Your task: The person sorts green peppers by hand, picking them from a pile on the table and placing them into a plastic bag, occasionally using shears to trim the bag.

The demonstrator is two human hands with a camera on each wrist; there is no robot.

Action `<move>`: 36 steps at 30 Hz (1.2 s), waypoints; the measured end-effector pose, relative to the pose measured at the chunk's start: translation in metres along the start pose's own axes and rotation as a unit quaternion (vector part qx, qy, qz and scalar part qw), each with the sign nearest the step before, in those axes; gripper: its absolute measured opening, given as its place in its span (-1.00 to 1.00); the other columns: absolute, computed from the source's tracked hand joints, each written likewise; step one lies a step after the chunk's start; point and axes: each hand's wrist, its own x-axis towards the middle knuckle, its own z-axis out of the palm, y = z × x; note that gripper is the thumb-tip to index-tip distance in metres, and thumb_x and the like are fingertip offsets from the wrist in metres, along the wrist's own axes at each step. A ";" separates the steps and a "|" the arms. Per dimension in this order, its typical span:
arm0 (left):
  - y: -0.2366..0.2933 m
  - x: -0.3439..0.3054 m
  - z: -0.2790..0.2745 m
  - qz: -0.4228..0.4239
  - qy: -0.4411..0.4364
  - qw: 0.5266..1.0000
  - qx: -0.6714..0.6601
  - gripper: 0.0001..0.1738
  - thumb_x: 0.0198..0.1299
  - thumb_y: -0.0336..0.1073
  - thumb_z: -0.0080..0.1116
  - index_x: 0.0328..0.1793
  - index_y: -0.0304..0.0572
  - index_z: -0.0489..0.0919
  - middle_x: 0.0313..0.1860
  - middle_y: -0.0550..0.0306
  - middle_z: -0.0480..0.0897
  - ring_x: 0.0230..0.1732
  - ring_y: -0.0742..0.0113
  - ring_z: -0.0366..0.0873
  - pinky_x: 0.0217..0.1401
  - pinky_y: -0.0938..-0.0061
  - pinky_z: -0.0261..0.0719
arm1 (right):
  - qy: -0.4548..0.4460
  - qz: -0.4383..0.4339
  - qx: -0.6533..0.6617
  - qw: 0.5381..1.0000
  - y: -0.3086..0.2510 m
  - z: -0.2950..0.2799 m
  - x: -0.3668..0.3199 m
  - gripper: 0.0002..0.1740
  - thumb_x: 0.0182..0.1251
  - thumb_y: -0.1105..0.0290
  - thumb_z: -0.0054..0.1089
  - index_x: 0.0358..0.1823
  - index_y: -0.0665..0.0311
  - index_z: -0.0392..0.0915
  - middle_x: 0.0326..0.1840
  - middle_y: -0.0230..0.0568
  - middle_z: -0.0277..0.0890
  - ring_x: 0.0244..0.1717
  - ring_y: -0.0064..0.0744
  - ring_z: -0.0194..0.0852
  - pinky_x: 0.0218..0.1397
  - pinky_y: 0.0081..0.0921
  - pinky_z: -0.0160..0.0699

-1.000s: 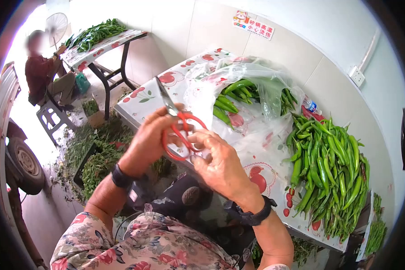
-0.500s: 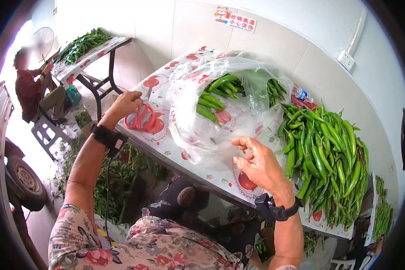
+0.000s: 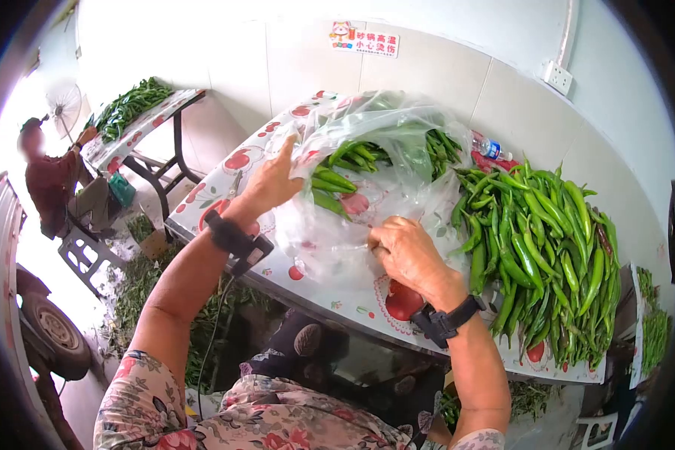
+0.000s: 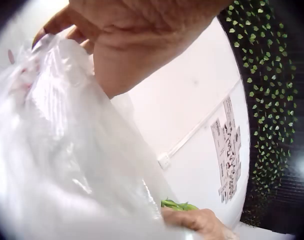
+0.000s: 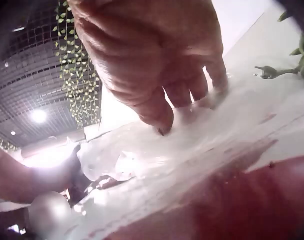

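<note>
A clear plastic bag [image 3: 315, 232] lies spread on the table, with its mouth toward me and long green peppers [image 3: 334, 180] inside. My left hand [image 3: 270, 184] is at the bag's left side, thumb and index finger apart; its fingertips touch the plastic in the left wrist view. At the near edge, my right hand [image 3: 412, 251] grips the plastic between bent fingers and thumb. Red-handled scissors [image 3: 236, 182] lie on the table behind my left forearm, which hides much of them.
A large heap of green peppers [image 3: 540, 255] covers the table's right end. A bottle [image 3: 487, 145] lies behind it by the wall. The patterned table [image 3: 330, 292] has its near edge before my lap. Another person [image 3: 52, 187] sits at a far table on the left.
The scissors passed from both hands to the table, and my left hand let go of them. Both hands moved to the plastic bag, and the right fingers closed on its near edge.
</note>
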 end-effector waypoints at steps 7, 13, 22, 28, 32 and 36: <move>-0.002 0.025 0.010 0.108 0.030 0.972 -0.207 -0.66 -0.08 -0.49 0.06 -0.09 -0.30 0.55 -0.39 0.00 0.54 -0.33 0.14 0.47 -0.26 0.40 0.44 | 0.009 0.131 0.140 0.982 -0.003 -0.032 -0.015 -0.83 0.17 0.45 0.02 -0.26 0.30 0.55 -0.36 0.11 0.54 -0.31 0.10 0.53 -0.23 -0.21 0.46; 0.084 0.031 0.023 0.271 0.091 0.948 -0.143 -0.76 -0.11 -0.64 0.02 -0.28 -0.24 0.54 -0.36 -0.06 0.54 -0.22 -0.03 0.47 -0.18 0.34 0.45 | -0.045 0.182 0.138 0.973 0.006 -0.058 -0.039 -0.81 0.18 0.42 0.06 -0.28 0.41 0.52 -0.59 -0.13 0.45 -0.55 -0.42 0.39 -0.39 -0.48 0.40; -0.015 0.032 0.035 -0.045 -0.007 0.777 -0.628 -0.70 0.02 -0.40 0.27 -0.13 -0.32 0.48 -0.45 0.17 0.49 -0.45 0.31 0.44 -0.39 0.39 0.40 | -0.032 0.171 0.192 0.966 0.003 -0.097 -0.030 -0.75 0.22 0.40 0.11 -0.11 0.37 0.51 -0.31 -0.02 0.58 -0.31 -0.31 0.56 -0.14 -0.44 0.49; 0.042 0.008 0.008 -0.009 -0.120 0.697 -0.707 -0.49 0.02 -0.03 0.32 -0.05 -0.18 0.43 -0.54 0.32 0.32 -0.57 0.58 0.23 -0.58 0.64 0.22 | -0.089 0.134 0.146 0.976 0.009 -0.091 0.031 -0.68 0.21 0.40 0.10 -0.04 0.41 0.49 -0.30 -0.10 0.58 -0.32 -0.41 0.54 -0.17 -0.52 0.50; 0.034 0.013 0.019 -0.029 -0.128 0.658 -0.741 -0.50 0.00 -0.05 0.36 -0.05 -0.20 0.49 -0.62 0.37 0.34 -0.64 0.59 0.27 -0.64 0.65 0.22 | -0.142 0.091 0.026 0.985 0.030 -0.048 0.052 -0.52 0.19 0.33 0.13 0.11 0.45 0.41 -0.15 0.01 0.58 -0.35 -0.34 0.57 -0.17 -0.44 0.53; 0.029 0.015 0.019 0.001 -0.187 0.673 -0.715 -0.54 0.04 -0.04 0.31 -0.09 -0.18 0.47 -0.53 0.26 0.42 -0.61 0.53 0.31 -0.61 0.61 0.28 | -0.209 0.202 0.059 0.955 0.022 -0.058 0.061 -0.36 0.16 0.28 0.16 0.26 0.42 0.27 0.12 0.12 0.45 -0.20 -0.13 0.59 -0.06 -0.32 0.52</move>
